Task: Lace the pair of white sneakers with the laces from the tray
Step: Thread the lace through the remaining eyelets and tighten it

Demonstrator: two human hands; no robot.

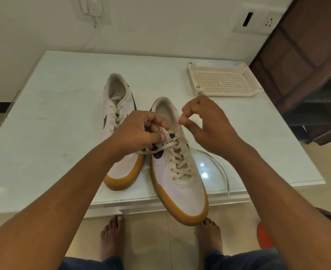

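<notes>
Curling above the near sneaker (182, 189), left hand (139, 131) and right hand (206, 123) pinch lace (177, 156).

Open worktop (49, 123) lies left of the left sneaker (120, 102) and between the right sneaker (182, 188) and the tray (192, 75). The left hand (139, 133) and right hand (209, 125) hang above that sneaker; a lace (224, 172) curves at its right.

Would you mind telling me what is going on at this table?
A person is lacing the nearer sneaker, which overhangs the table edge. The left hand grips its lace near the top eyelets. The right hand hovers pinched by the collar; whether it holds lace is unclear. The other sneaker sits laced alongside, the tray farther right.
</notes>
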